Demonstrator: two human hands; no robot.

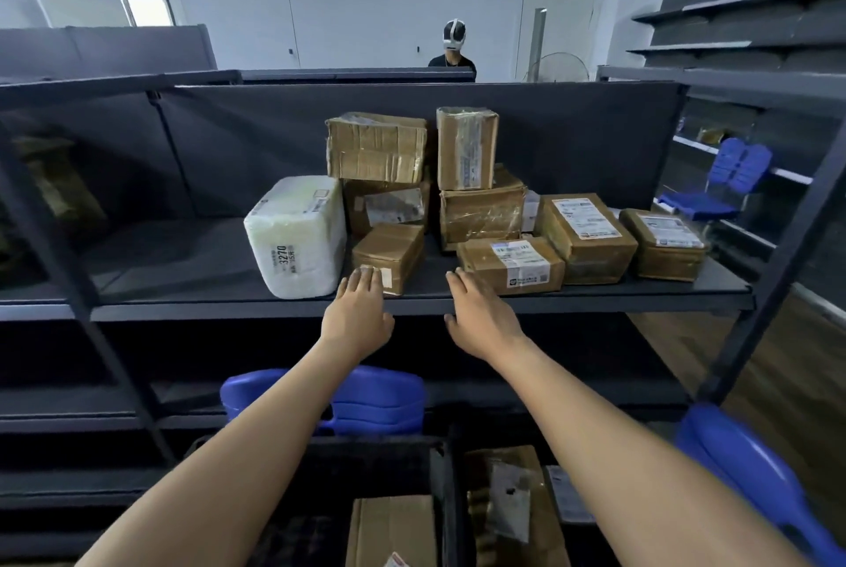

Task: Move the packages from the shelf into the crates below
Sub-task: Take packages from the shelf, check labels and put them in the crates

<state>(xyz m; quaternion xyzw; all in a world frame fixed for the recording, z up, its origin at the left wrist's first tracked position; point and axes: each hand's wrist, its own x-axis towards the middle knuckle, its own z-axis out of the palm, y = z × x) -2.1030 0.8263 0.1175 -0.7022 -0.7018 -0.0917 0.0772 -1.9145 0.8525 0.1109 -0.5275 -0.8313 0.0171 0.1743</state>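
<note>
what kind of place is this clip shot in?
Probably a parcel storage or sorting room: a dark metal shelf stacked with taped cardboard packages bearing shipping labels, crates below with boxes already inside, and more racks on the right.

Small box: brown taped cardboard carton (387,256), flat on the dark shelf board (183,292), at the left hand's (359,314) fingertips.
White bundle: plastic-wrapped white block (295,241) marked 3270, just left of that hand.
Flat box: labelled brown flat carton (510,265), just beyond the right hand's (480,321) fingertips.
Rear stack: piled brown cartons (377,147), behind both hands.
Crates: black crates (441,475) beneath the forearms, holding cardboard packages (391,530).
</note>
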